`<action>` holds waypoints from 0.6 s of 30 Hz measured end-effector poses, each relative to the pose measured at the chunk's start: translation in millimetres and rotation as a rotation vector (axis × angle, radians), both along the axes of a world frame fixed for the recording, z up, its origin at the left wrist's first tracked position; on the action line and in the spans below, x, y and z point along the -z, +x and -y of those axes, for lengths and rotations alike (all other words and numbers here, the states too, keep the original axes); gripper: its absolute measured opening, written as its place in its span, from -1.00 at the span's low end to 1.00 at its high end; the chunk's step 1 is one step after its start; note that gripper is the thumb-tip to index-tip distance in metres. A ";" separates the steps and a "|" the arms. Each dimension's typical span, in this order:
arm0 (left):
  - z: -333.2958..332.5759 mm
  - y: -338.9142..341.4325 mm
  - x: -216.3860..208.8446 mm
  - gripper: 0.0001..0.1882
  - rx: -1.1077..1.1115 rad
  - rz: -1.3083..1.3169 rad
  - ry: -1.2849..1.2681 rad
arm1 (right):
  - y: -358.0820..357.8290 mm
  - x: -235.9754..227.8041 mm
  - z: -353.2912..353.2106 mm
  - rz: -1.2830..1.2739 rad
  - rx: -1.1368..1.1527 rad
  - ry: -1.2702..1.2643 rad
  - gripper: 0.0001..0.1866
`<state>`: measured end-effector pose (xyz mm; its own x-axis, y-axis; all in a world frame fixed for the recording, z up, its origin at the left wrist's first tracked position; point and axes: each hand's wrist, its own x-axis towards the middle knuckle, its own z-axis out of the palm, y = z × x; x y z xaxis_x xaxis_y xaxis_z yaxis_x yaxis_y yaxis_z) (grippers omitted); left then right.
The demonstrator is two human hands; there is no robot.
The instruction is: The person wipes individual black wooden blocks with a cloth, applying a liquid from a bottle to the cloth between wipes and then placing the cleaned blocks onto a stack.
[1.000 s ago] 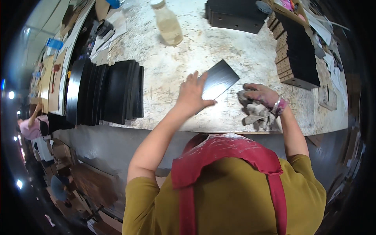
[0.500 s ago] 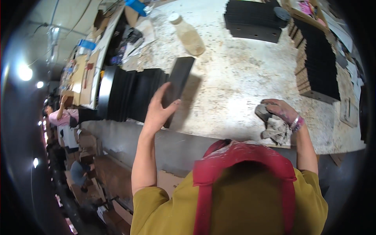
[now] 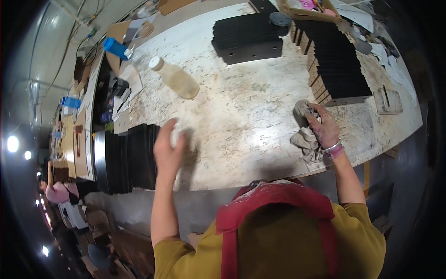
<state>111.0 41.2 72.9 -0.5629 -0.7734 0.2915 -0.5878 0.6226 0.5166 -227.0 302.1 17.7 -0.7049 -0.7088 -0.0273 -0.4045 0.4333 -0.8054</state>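
My left hand [image 3: 168,151] is beside the right end of a row of black boards [image 3: 134,158] standing on edge at the table's front left. Its thumb and fingers are apart, slightly blurred, with nothing visible between them. Whether the hand touches the last board is unclear. My right hand [image 3: 326,125] is closed on a crumpled, stained grey rag [image 3: 306,139], resting on the white worn tabletop [image 3: 232,135] at the right.
A clear bottle with a white cap [image 3: 179,83] lies at the back left. Further stacks of dark boards stand at the back [image 3: 246,39] and right [image 3: 341,65]. A round grey lid [image 3: 280,19] sits on the back stack. One person [image 3: 60,190] is at the far left.
The black board by my left hand no longer stands out tilted from the row, and the hand is apart from it. My right hand stays on the rag. The view has shifted.
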 end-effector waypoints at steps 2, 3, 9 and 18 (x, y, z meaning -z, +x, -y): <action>8.3 -69.5 8.1 -0.64 0.184 -0.148 0.272 | -1.7 2.0 -3.3 -0.291 -0.013 0.006 -0.54; 16.0 -104.2 16.7 -0.60 0.192 -0.229 0.388 | -1.5 1.7 -2.1 -0.442 -0.022 0.011 -0.53; 95.3 -246.3 87.1 -0.15 0.010 -0.489 0.646 | 12.4 24.5 15.4 -0.324 -0.053 0.105 -0.44; 95.2 -251.1 131.2 -0.29 0.014 -0.712 0.894 | -94.5 76.0 200.6 0.214 0.069 -0.152 -0.07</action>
<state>-140.1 -54.0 -58.2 -0.5009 -0.8592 -0.1039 0.0202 -0.1316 0.9911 -321.5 101.6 -58.3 -0.7416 -0.6663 -0.0783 -0.1913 0.3219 -0.9272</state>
